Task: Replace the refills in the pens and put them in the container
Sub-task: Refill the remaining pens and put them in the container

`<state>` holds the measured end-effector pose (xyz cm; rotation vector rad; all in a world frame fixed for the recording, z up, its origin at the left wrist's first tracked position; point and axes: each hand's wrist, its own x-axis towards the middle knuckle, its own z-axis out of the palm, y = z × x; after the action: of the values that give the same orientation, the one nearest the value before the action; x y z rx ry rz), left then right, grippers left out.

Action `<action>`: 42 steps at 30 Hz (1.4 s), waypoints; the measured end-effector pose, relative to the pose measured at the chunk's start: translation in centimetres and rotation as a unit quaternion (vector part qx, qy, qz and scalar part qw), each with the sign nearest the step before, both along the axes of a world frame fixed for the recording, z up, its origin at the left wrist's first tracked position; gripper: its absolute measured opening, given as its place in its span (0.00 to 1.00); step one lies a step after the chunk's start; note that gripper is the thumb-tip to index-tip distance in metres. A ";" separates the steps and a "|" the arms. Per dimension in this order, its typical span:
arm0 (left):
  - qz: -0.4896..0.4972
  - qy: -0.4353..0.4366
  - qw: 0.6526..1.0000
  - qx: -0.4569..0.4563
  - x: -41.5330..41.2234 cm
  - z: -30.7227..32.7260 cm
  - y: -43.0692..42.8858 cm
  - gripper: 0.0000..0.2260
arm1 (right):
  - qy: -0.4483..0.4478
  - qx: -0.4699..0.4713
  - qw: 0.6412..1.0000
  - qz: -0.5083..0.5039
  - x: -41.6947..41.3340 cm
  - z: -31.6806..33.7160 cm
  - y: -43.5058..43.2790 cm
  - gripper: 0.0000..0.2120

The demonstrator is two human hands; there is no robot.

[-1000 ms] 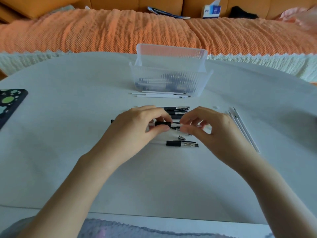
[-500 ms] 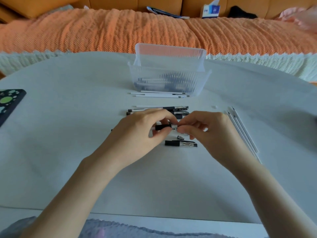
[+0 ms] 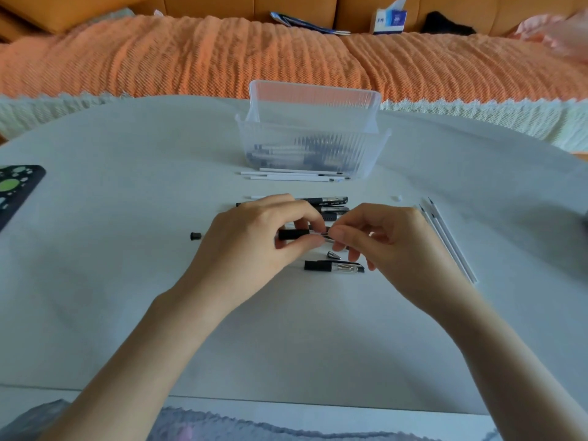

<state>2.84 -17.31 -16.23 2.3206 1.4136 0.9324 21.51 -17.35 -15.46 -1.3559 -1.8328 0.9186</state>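
Note:
My left hand [image 3: 254, 237] grips a black pen [image 3: 294, 233] held level above the table, its rear end [image 3: 195, 236] poking out left of the hand. My right hand [image 3: 388, 237] pinches the pen's front end with thumb and forefinger. Just below lie a small metal tip [image 3: 333, 256] and a pen cap [image 3: 334, 266]. More black pens [image 3: 331, 202] lie behind my hands. White refills [image 3: 296, 175] rest in front of the clear ribbed container [image 3: 313, 148], which holds several pens. Another bunch of refills [image 3: 448, 240] lies to the right.
A black stencil with green shapes [image 3: 16, 189] sits at the table's left edge. A tiny white bit [image 3: 396, 197] lies right of the pens. Behind the table runs an orange-covered sofa [image 3: 222, 58] with a tissue box [image 3: 389, 19].
Both hands have closed in on the pen, and my right fingers now meet its front end. The pen's black rear end shows left of my left hand.

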 end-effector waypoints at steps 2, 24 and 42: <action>0.002 0.004 1.000 0.011 0.2 0.1 -0.1 0.09 | 0.003 0.000 1.000 0.005 0.0 0.1 0.0 0.05; 0.051 -0.028 0.998 -0.032 -1.0 0.3 0.5 0.04 | -0.224 0.039 0.969 -0.095 4.6 0.3 1.2 0.08; 0.011 -0.028 0.998 -0.058 -0.7 -0.3 0.6 0.03 | -0.222 0.088 0.971 0.021 0.9 -0.9 0.5 0.02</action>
<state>2.11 -16.70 -16.49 2.1827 1.4333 0.8887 22.38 -16.88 -16.36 -1.4982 -2.2224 0.4792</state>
